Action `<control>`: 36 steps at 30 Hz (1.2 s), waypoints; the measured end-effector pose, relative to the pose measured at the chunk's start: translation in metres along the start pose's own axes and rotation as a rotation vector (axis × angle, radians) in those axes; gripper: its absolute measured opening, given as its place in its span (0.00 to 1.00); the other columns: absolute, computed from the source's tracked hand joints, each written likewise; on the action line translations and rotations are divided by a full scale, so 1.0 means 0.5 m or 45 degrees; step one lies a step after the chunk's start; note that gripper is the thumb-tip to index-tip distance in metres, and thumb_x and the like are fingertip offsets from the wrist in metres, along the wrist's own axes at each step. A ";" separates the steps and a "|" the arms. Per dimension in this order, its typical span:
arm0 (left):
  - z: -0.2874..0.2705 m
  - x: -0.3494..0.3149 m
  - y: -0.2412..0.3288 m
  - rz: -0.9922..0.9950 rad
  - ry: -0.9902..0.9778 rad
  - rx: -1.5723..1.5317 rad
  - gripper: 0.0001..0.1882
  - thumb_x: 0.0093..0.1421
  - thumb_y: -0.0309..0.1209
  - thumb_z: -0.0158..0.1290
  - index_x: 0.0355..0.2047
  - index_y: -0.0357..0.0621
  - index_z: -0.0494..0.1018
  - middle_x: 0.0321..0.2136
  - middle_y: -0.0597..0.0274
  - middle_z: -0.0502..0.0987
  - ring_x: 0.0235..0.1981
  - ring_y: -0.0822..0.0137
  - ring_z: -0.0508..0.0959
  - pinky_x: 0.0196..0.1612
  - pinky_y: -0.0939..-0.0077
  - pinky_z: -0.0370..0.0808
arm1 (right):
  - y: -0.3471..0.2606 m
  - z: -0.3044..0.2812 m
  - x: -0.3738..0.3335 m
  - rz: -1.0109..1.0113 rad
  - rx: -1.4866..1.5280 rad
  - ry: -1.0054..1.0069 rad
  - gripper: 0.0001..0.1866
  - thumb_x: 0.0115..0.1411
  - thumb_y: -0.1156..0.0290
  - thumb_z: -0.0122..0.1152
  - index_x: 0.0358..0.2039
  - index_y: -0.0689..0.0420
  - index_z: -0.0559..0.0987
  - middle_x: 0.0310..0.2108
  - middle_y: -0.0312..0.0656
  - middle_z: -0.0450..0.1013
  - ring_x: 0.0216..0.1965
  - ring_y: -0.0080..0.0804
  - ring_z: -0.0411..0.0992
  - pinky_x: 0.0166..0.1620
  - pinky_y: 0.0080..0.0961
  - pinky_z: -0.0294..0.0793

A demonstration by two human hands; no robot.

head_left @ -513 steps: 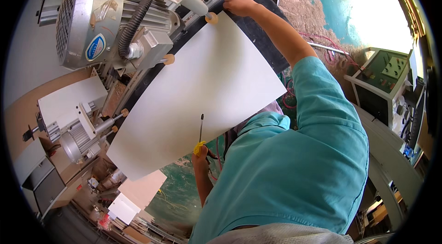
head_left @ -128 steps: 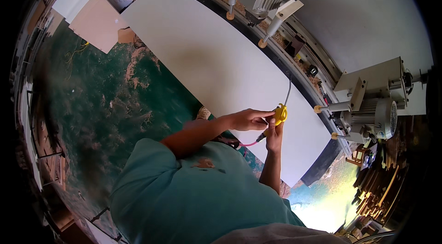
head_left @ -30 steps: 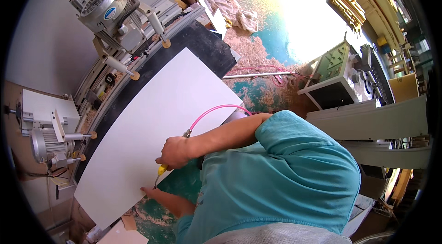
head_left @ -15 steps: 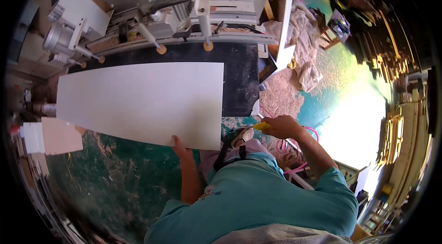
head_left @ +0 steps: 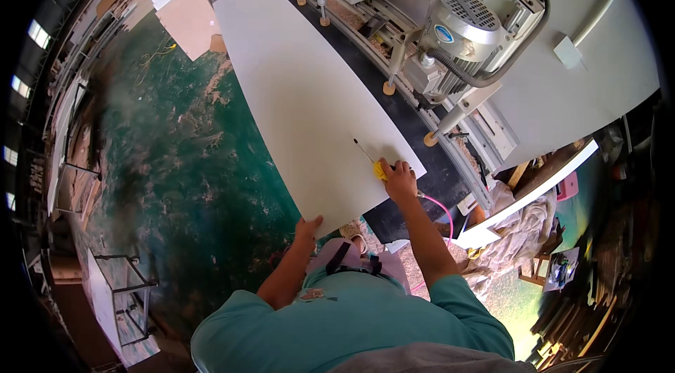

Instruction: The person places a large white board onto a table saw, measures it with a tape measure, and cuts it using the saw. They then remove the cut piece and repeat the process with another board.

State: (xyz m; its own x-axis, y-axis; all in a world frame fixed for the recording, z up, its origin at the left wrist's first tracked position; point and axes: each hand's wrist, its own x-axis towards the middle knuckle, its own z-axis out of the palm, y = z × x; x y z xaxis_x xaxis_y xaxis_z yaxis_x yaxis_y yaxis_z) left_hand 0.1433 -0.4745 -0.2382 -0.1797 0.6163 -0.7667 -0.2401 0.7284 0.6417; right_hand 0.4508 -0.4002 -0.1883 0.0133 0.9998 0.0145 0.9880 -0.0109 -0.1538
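A long white board (head_left: 302, 99) lies along the black bed (head_left: 450, 169) of a drilling machine, its left side jutting out over the floor. My left hand (head_left: 308, 227) grips the board's near left corner, thumb on top and the fingers hidden beneath. Over the near right part of the board, my right hand (head_left: 399, 179) is closed around a yellow air blow gun (head_left: 380, 170). Its thin, dark-tipped nozzle points away to the far left, above the board's face. A pink hose (head_left: 446, 215) hangs down behind the right hand.
The machine's motor (head_left: 460, 18) and several rods with round tan pads line the board's right side. A tan panel (head_left: 188, 21) stands beyond the far left end. Sawdust lies on the green floor (head_left: 190, 155). A metal-framed stand (head_left: 123, 296) is at lower left.
My view has turned left, so the board now runs away from me. My right hand has brought the blow gun from beside the board to over it. My left hand stays at the board's edge.
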 end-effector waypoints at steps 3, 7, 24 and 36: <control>-0.029 -0.102 0.013 0.150 0.028 -0.053 0.23 0.56 0.25 0.63 0.51 0.32 0.70 0.43 0.52 0.79 0.41 0.59 0.80 0.44 0.66 0.76 | -0.012 -0.036 -0.044 0.003 0.155 -0.053 0.34 0.56 0.62 0.64 0.63 0.37 0.66 0.44 0.44 0.70 0.50 0.44 0.69 0.46 0.44 0.75; -0.009 -0.300 0.061 0.448 0.050 0.070 0.22 0.53 0.25 0.62 0.48 0.29 0.72 0.43 0.51 0.80 0.40 0.59 0.81 0.43 0.67 0.76 | 0.012 -0.037 -0.142 -0.101 0.307 -0.033 0.33 0.55 0.60 0.65 0.62 0.41 0.67 0.37 0.44 0.71 0.42 0.44 0.72 0.40 0.42 0.76; 0.354 -0.715 0.052 1.802 0.689 1.096 0.22 0.53 0.34 0.58 0.49 0.48 0.74 0.26 0.51 0.79 0.23 0.50 0.80 0.28 0.59 0.76 | 0.150 -0.079 -0.372 -0.133 1.265 0.075 0.24 0.63 0.63 0.56 0.58 0.58 0.70 0.44 0.59 0.75 0.47 0.58 0.73 0.50 0.41 0.72; 0.525 -0.580 0.018 2.457 0.268 0.248 0.14 0.46 0.17 0.52 0.32 0.49 0.69 0.41 0.55 0.76 0.62 0.46 0.66 0.65 0.46 0.58 | 0.256 -0.002 -0.429 -0.086 1.645 -0.120 0.24 0.63 0.69 0.58 0.59 0.60 0.69 0.49 0.52 0.72 0.49 0.45 0.73 0.54 0.33 0.70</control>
State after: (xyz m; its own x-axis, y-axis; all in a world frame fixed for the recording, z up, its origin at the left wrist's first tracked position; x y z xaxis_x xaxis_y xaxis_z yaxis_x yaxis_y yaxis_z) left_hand 0.4437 -0.5679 -0.0056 -0.1260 0.4700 0.8736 0.4756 -0.7442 0.4690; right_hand 0.5743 -0.6162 -0.2103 -0.0937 0.9956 -0.0015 0.1230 0.0101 -0.9924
